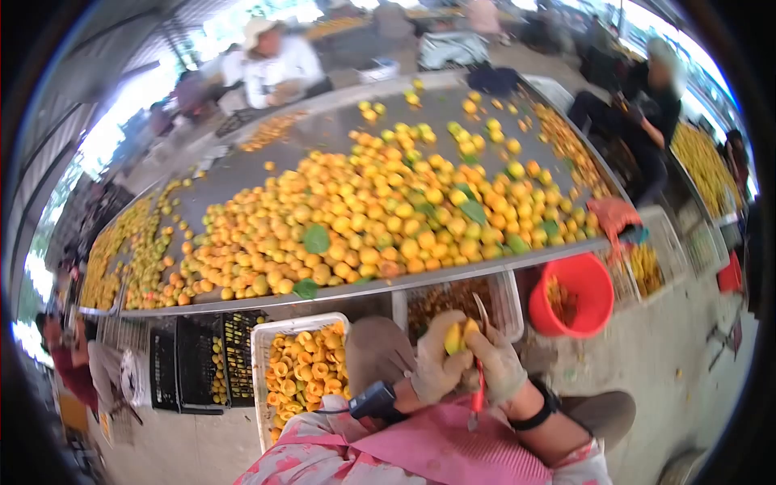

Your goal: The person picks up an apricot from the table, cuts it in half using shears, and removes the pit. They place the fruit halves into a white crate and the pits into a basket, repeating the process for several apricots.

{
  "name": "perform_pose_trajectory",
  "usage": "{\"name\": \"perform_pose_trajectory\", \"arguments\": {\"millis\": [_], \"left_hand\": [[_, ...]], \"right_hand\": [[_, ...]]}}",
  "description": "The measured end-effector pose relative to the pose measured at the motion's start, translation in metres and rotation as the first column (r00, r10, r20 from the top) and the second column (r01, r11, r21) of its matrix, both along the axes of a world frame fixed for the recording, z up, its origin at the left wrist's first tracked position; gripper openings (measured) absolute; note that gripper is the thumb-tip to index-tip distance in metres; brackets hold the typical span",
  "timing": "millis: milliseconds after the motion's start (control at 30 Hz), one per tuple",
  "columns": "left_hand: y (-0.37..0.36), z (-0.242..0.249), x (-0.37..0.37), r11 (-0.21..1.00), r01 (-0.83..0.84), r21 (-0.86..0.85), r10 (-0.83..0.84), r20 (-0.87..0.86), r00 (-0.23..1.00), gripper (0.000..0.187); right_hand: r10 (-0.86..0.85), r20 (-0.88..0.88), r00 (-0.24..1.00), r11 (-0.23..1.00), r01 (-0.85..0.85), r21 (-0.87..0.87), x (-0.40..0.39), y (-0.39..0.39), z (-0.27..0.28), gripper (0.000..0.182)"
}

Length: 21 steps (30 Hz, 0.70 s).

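Note:
Both my hands wear pale gloves and meet above my lap. My left hand (436, 361) is closed around a yellow-orange apricot (454, 338). Against the fruit's right side, my right hand (499, 368) grips a curved knife (482, 311) with a red handle; its blade tip points up. Beyond them, a large metal table (323, 123) carries a wide heap of whole apricots (347, 194) with some green leaves (316, 238). A white crate (260, 356) of halved apricots (303, 368) stands left of my knees.
A red bucket (594, 295) stands right of my hands, beside crates (667, 242). A white bin (511, 303) of brown pieces sits under the table edge. Black crates (198, 356) stand at left. Co-workers (283, 69) sit around the table.

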<state>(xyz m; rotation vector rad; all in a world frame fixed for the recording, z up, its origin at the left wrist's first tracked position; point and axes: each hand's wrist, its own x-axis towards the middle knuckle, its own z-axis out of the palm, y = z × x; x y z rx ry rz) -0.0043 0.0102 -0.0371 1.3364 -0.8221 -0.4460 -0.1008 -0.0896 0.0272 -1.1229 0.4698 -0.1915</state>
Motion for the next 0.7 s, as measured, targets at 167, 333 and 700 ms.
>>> {"name": "perform_pose_trajectory", "arguments": {"millis": [167,333,700], "left_hand": [[-0.002,-0.018,-0.001,0.986,0.094,-0.135,-0.115,-0.159,0.981,0.050],[-0.008,-0.003,-0.008,0.983,0.147,-0.110,-0.168,-0.207,0.964,0.047],[-0.011,0.000,-0.018,0.999,0.039,0.010,-0.035,-0.273,0.961,0.038]], "right_hand": [[-0.082,-0.079,0.994,0.985,0.093,0.146,-0.001,0.000,-0.002,0.036],[-0.112,-0.059,0.992,0.960,0.123,0.252,-0.001,0.000,-0.012,0.026],[-0.083,-0.001,0.997,0.952,0.080,0.296,-0.006,-0.006,-0.016,0.021]]}}
